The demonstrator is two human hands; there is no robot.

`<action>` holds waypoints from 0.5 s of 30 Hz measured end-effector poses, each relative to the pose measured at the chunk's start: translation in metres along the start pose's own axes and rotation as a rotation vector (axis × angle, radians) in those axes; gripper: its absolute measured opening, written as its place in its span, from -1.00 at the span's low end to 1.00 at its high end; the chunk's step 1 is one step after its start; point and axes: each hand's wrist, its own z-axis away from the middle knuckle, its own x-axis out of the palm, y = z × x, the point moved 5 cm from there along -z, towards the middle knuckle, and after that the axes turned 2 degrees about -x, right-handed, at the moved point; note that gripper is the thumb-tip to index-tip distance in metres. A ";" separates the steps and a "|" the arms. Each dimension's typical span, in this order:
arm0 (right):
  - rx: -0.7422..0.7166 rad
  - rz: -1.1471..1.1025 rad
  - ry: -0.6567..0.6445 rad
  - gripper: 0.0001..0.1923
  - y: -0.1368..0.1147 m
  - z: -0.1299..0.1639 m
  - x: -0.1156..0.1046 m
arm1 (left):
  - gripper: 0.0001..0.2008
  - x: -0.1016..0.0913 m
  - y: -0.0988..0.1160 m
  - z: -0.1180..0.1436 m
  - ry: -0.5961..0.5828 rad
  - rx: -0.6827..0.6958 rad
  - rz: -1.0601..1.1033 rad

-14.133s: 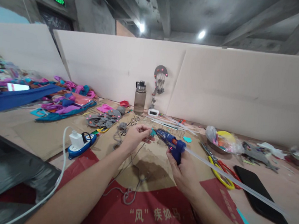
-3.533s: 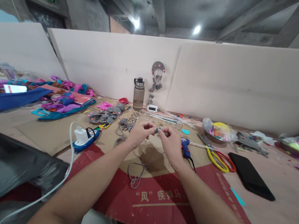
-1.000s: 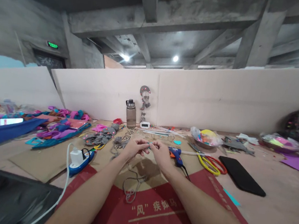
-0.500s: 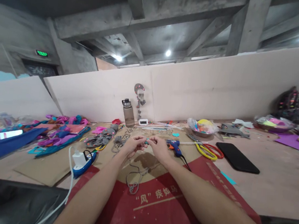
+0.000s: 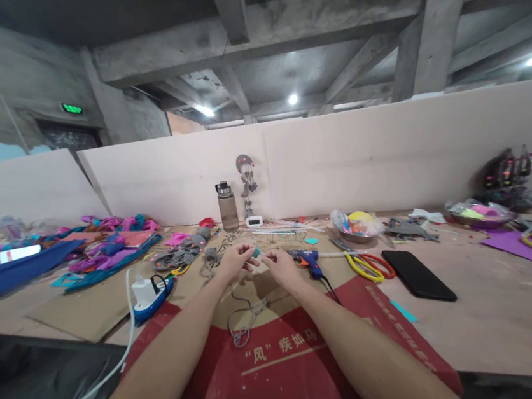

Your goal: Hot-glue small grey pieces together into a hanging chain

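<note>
My left hand (image 5: 235, 259) and my right hand (image 5: 279, 266) meet above the cardboard, fingertips pinching a small teal felt piece (image 5: 256, 253) between them. A grey cord (image 5: 244, 312) hangs from the piece and lies looped on the red-printed cardboard (image 5: 278, 348) below. The blue glue gun (image 5: 306, 259) lies on the cardboard just right of my right hand, apart from it.
Yellow and red scissors (image 5: 363, 265), a black phone (image 5: 417, 283) and a metal bowl of coloured scraps (image 5: 358, 226) lie to the right. A water bottle (image 5: 227, 206) stands by the back partition. A blue power strip with a white charger (image 5: 150, 289) and felt heaps (image 5: 111, 247) lie left.
The camera has tilted up and rolled, showing more ceiling. Both hands stay together on the teal piece. Long before, my right hand held the glue gun, which now lies on the cardboard.
</note>
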 end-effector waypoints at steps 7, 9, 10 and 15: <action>-0.027 -0.016 -0.080 -0.81 -0.012 0.000 0.002 | -0.87 -0.035 0.003 -0.012 0.226 0.093 -0.037; -0.029 -0.037 -0.106 -0.80 -0.020 0.003 0.004 | -0.91 -0.051 0.000 -0.016 0.326 0.114 0.049; -0.048 -0.054 -0.124 -0.78 -0.026 0.006 0.006 | -0.93 -0.058 -0.001 -0.017 0.379 0.121 0.099; -0.450 -0.084 -0.365 -0.71 -0.075 0.029 0.010 | -0.98 -0.071 -0.007 -0.020 0.444 0.046 0.426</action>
